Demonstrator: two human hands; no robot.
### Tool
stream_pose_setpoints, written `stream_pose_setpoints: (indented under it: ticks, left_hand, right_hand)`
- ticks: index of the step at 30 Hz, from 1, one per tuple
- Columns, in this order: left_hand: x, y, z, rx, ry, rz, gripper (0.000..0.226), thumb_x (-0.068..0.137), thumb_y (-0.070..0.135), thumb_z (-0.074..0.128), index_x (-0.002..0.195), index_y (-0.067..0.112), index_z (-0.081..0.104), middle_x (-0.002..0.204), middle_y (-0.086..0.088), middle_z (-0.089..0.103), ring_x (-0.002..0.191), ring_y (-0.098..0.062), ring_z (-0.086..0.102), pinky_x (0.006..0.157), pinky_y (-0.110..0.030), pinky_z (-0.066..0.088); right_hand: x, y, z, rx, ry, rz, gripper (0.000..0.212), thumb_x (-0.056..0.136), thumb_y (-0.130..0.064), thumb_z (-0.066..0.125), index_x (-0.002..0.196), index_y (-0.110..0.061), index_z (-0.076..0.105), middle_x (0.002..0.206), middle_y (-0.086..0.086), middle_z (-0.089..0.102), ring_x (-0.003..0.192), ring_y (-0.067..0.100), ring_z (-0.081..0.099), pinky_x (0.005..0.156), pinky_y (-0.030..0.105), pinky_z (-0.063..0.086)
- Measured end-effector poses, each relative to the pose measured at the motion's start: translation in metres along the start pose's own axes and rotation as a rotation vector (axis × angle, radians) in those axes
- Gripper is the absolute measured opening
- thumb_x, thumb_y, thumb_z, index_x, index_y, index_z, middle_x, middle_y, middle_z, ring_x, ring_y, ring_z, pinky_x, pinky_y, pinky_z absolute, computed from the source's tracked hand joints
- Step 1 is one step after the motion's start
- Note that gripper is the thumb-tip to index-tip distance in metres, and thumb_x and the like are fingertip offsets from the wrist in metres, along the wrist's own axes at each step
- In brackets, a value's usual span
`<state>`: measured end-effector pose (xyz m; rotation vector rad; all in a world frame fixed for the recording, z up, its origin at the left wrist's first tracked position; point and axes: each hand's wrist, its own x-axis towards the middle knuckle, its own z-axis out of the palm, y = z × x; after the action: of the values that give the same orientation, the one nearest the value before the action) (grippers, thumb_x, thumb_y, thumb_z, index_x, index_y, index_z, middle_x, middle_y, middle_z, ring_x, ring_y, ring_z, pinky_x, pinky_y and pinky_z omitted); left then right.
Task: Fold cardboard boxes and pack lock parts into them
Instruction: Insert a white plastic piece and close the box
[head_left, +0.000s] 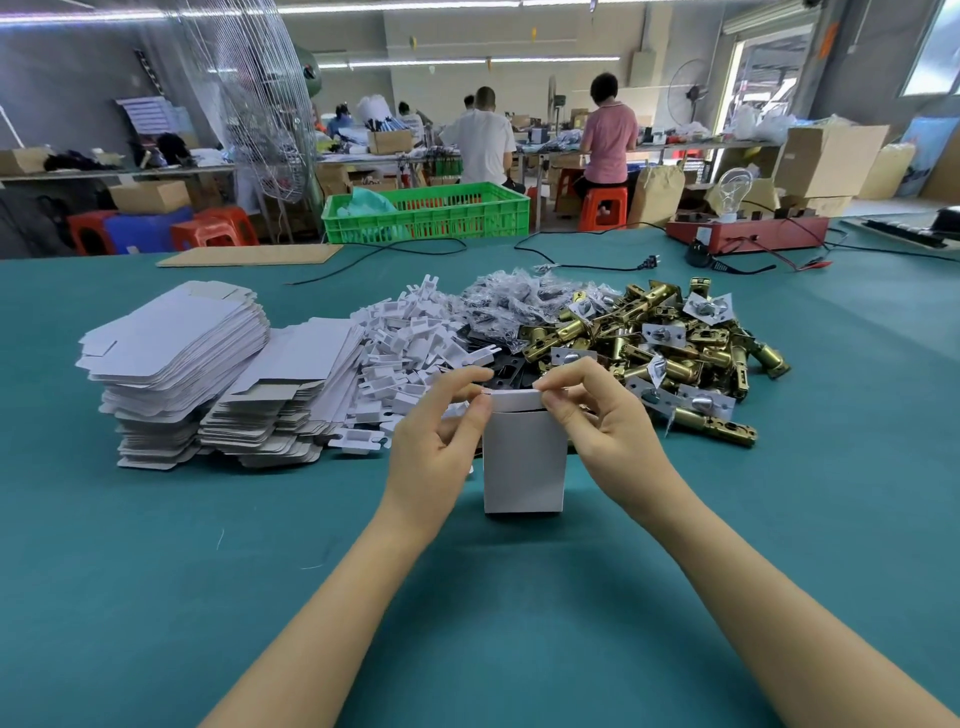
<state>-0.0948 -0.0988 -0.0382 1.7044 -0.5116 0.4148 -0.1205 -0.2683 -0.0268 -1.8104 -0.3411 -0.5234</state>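
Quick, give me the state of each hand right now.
Left hand: closed, pinching the top flap of the white box.
Right hand: closed, pinching the same flap at its other corner.

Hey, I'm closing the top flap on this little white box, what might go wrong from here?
1. Both hands, left hand and right hand, pinch only the top flap; the upright white box may tip on the green table.
2. The flap could crease instead of tucking.
3. The brass latch pile lies close behind; a knock could scatter parts.
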Motion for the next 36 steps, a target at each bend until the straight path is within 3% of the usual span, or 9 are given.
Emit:
stream_pose_setpoints:
  ticks: [3,8,14,20,24,26,29,33,36]
  left_hand:
    - [0.001,0.003,-0.001,0.026,-0.032,0.001,0.021,0.094,0.024,0.057,0.097,0.043,0.065,0.095,0.011,0.062,0.067,-0.037,0.059,0.066,-0.057,0.053]
    - [0.004,0.002,-0.007,0.037,-0.102,-0.009,0.026,0.098,0.012,0.056,0.095,0.036,0.065,0.103,0.017,0.065,0.078,-0.019,0.069,0.075,-0.053,0.054]
    - [0.002,0.002,-0.007,0.037,-0.104,0.070,0.013,0.093,0.025,0.055,0.097,0.035,0.062,0.107,-0.003,0.067,0.086,-0.024,0.068,0.078,-0.052,0.055]
    - [0.001,-0.004,-0.007,0.024,-0.130,0.132,0.015,0.096,0.017,0.051,0.098,0.027,0.062,0.101,-0.006,0.063,0.087,-0.026,0.062,0.076,-0.049,0.053]
    - [0.000,-0.008,-0.004,0.023,-0.131,0.177,0.017,0.094,0.013,0.051,0.098,0.027,0.060,0.103,-0.002,0.063,0.090,-0.025,0.061,0.074,-0.037,0.053]
    - [0.000,-0.011,-0.002,0.015,-0.136,0.197,0.015,0.093,0.013,0.054,0.099,0.026,0.058,0.100,-0.002,0.062,0.077,-0.026,0.061,0.063,-0.021,0.046]
    - [0.000,-0.015,0.001,0.039,-0.136,0.232,0.015,0.093,0.012,0.057,0.101,0.025,0.055,0.090,-0.006,0.058,0.063,-0.005,0.051,0.061,-0.009,0.037]
    - [0.003,-0.019,0.004,0.078,-0.105,0.256,0.015,0.095,0.009,0.055,0.104,0.020,0.059,0.090,0.002,0.057,0.069,0.000,0.052,0.065,-0.009,0.037]
    - [0.001,-0.021,0.006,0.140,-0.068,0.302,0.017,0.095,0.011,0.056,0.106,0.021,0.063,0.098,-0.002,0.060,0.080,-0.006,0.055,0.067,-0.018,0.042]
  right_hand:
    - [-0.001,0.000,0.000,-0.008,-0.002,-0.028,0.013,0.096,-0.008,0.055,0.092,-0.019,0.060,0.092,-0.010,0.063,0.082,0.006,0.055,0.071,0.026,0.047]
    - [-0.003,0.004,0.004,-0.026,0.037,-0.081,0.017,0.094,-0.003,0.054,0.092,-0.019,0.058,0.094,-0.014,0.061,0.088,0.007,0.058,0.075,0.024,0.049]
    - [-0.004,0.012,0.005,-0.077,0.084,-0.170,0.009,0.093,-0.009,0.053,0.097,-0.013,0.060,0.101,-0.010,0.062,0.096,0.005,0.060,0.079,0.026,0.052]
    - [-0.006,0.013,0.007,-0.060,0.101,-0.162,0.010,0.092,-0.017,0.051,0.094,-0.024,0.059,0.104,-0.012,0.063,0.098,0.005,0.062,0.079,0.029,0.053]
    - [-0.007,0.014,0.008,-0.051,0.110,-0.184,0.012,0.092,-0.016,0.051,0.094,-0.024,0.059,0.105,-0.009,0.064,0.097,0.009,0.062,0.076,0.028,0.053]
    - [-0.008,0.017,0.009,-0.077,0.120,-0.217,0.011,0.093,-0.015,0.050,0.095,-0.021,0.059,0.106,-0.007,0.065,0.097,0.009,0.062,0.074,0.027,0.053]
    - [-0.009,0.025,0.008,-0.183,0.120,-0.324,0.011,0.092,-0.011,0.052,0.096,-0.005,0.061,0.109,0.001,0.065,0.100,0.012,0.062,0.078,0.029,0.052]
    - [-0.010,0.033,0.010,-0.268,0.139,-0.415,0.016,0.088,-0.004,0.058,0.101,0.005,0.059,0.115,0.005,0.062,0.111,0.011,0.059,0.092,0.027,0.051]
    - [-0.009,0.033,0.012,-0.267,0.172,-0.439,0.014,0.087,-0.002,0.060,0.098,0.006,0.060,0.112,0.008,0.064,0.109,0.012,0.061,0.091,0.027,0.051]
